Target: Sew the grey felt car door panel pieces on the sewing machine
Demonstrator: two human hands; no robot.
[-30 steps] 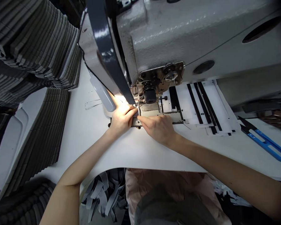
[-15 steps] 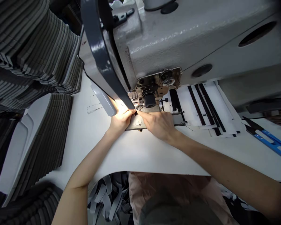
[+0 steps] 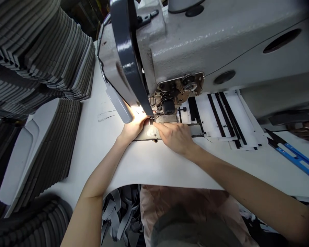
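Right at the needle of a grey industrial sewing machine [image 3: 208, 44], the presser foot [image 3: 153, 114] sits in hard glare from a pale lamp housing [image 3: 119, 106]. Any material under it is too small and too bright to make out. The foot stands over a metal needle plate [image 3: 146, 134], which has a small pale patch on its top and is set into the table just in front of the machine head.

The left hand [image 3: 134, 128] comes in from the left with its fingers curled and its fingertips at the foot. The right hand [image 3: 173, 137] lies flatter on the plate, fingers together and reaching left, tips almost meeting the left hand's. Neither hand is spread open. Whether they pinch anything, I cannot tell.

The white table [image 3: 157, 171] curves around the person's body. On the left stand tall stacks of shaped grey pieces [image 3: 41, 147], with darker stacks [image 3: 41, 44] behind them. To the right lie white templates with black strips [image 3: 221, 116], partly under the machine, and blue-handled thread snips [image 3: 296, 156] near the table's edge. Below the cutout, loose grey strips [image 3: 121, 212] hang beside a pinkish cloth [image 3: 185, 202].
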